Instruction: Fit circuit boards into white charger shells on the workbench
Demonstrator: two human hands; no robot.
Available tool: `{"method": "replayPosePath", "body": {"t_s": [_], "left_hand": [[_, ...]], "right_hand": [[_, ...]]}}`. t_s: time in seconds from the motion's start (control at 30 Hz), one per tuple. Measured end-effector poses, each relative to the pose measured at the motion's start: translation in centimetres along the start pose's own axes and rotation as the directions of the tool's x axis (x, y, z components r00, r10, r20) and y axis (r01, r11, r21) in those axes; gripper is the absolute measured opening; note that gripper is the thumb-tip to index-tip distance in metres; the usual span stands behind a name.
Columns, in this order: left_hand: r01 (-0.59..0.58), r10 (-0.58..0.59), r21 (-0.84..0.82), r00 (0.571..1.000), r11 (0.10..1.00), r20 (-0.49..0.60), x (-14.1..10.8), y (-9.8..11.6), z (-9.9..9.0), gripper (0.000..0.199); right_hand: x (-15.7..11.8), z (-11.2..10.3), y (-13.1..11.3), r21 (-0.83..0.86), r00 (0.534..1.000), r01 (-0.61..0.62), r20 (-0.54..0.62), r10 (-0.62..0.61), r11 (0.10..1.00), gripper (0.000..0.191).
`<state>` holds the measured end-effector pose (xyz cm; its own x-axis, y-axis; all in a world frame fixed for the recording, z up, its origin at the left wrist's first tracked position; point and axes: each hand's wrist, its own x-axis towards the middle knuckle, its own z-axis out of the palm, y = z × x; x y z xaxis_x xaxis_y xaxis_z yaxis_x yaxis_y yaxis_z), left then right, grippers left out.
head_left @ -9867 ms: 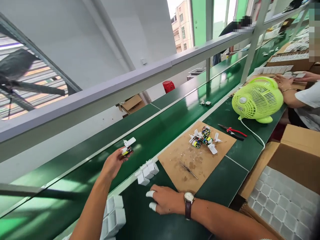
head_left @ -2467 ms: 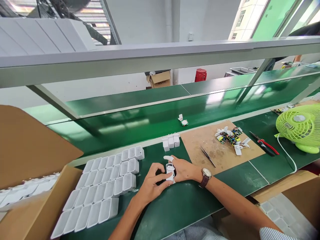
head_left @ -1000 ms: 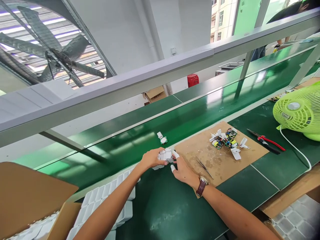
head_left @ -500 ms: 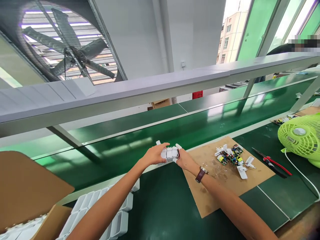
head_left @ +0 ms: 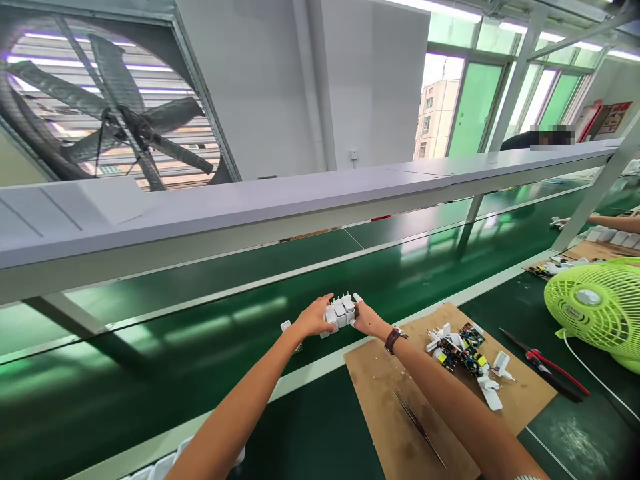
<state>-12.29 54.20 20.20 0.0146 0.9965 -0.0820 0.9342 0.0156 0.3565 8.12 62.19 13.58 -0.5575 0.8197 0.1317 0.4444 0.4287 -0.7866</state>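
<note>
A short row of white plug adapters (head_left: 341,312), pins upward, is squeezed between my two hands over the green belt. At its left end, my left hand (head_left: 315,317) grips with thumb and fingers. My right hand (head_left: 367,319), with a watch at the wrist, closes on the right end. Another white piece (head_left: 286,325) lies on the belt beyond my left hand, partly hidden by it. Close to my right forearm, a brown board (head_left: 360,373) bears a pair of tweezers (head_left: 419,427) and a pile of circuit boards with white plug parts (head_left: 465,350).
Red-and-black pliers (head_left: 543,373) lie right of the board, near a green fan (head_left: 595,313) with a white cord. A shelf (head_left: 300,200) spans the belt. White trays (head_left: 173,460) sit at lower left. A co-worker's hand (head_left: 563,222) reaches over the belt at far right.
My hands have carried the adapter row from the bench edge out over the belt. The view has shifted; the tweezers now show and the cardboard box at left is out of sight.
</note>
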Motion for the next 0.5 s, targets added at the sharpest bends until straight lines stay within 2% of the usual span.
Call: {"method": "replayPosePath", "body": {"t_s": [0.1,0.2,0.27,0.37,0.5], "left_hand": [[0.057,-0.057,0.015,0.998,0.998,-0.002,-1.3,-3.3,-1.2,0.119],[0.201,-0.201,0.044,0.979,0.979,-0.010,-3.8,-6.5,-2.3,0.126],[0.289,-0.289,0.046,0.957,0.956,-0.003,-5.7,-7.5,-2.1,0.129],[0.352,-0.351,0.031,0.936,0.936,-0.026,-8.0,-7.4,-0.7,0.120],[0.395,-0.389,0.011,0.910,0.919,-0.142,-9.8,-5.7,0.4,0.094]], "right_hand": [[-0.8,-1.6,1.0,0.009,0.999,-0.047,0.005,0.047,0.999,0.085],[-2.3,-4.3,1.4,0.014,0.999,-0.047,-0.027,0.048,0.999,0.080],[-4.0,-5.9,1.2,0.014,0.999,-0.028,-0.042,0.029,1.000,0.077],[-7.3,-7.2,0.1,0.004,0.999,0.022,-0.049,-0.021,1.000,0.074],[-12.2,-8.0,-2.5,-0.031,0.997,0.073,-0.031,-0.074,0.997,0.072]]}}
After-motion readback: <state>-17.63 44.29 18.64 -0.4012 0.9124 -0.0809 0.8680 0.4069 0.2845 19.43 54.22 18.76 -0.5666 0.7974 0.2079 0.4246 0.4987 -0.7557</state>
